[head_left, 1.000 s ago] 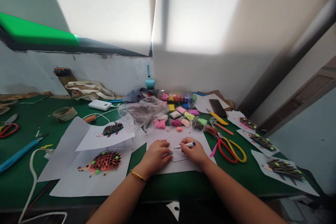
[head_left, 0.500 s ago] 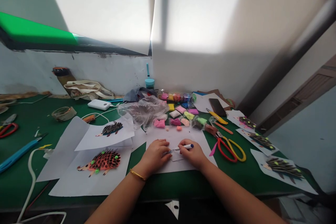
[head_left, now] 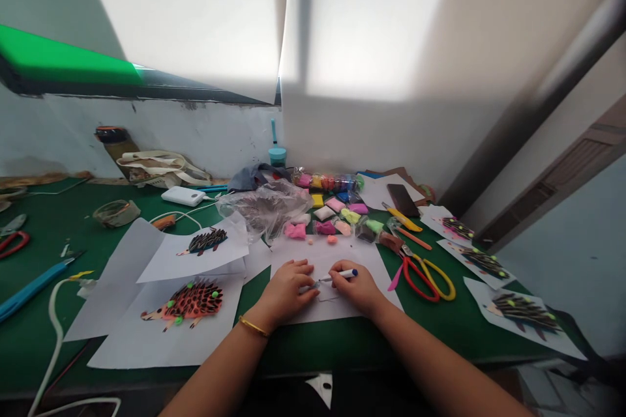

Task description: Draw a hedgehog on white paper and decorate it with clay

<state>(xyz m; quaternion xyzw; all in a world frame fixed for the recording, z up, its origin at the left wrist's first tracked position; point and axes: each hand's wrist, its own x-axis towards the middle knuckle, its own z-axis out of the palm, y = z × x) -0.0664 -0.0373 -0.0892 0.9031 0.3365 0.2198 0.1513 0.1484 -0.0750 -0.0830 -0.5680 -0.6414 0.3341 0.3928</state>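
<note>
A white marker point(head_left: 346, 273) with a dark blue end sits in the pinch of my right hand point(head_left: 356, 288), its tip low over the white sheet of paper point(head_left: 306, 249). Faint lines show on the sheet below the tip. My left hand point(head_left: 288, 288) lies on the same sheet, fingers stretched toward the marker; a small greyish thing by its fingertips is too small to name. A small orange lump of clay point(head_left: 332, 239) rests on the sheet's far part. Just beyond are packets of coloured clay point(head_left: 323, 227).
Scissors point(head_left: 424, 280) and a yellow cutter knife point(head_left: 405, 220) lie on the right, near a phone point(head_left: 403, 199). Hedgehog pictures on paper point(head_left: 195, 303) are on both sides. A crumpled plastic bag point(head_left: 264, 205), a white power bank point(head_left: 184, 196) and a blue tool point(head_left: 36, 288) stand out leftward.
The view has shifted very slightly. My right hand and the marker have moved a little over the sheet; my left hand stays in place.
</note>
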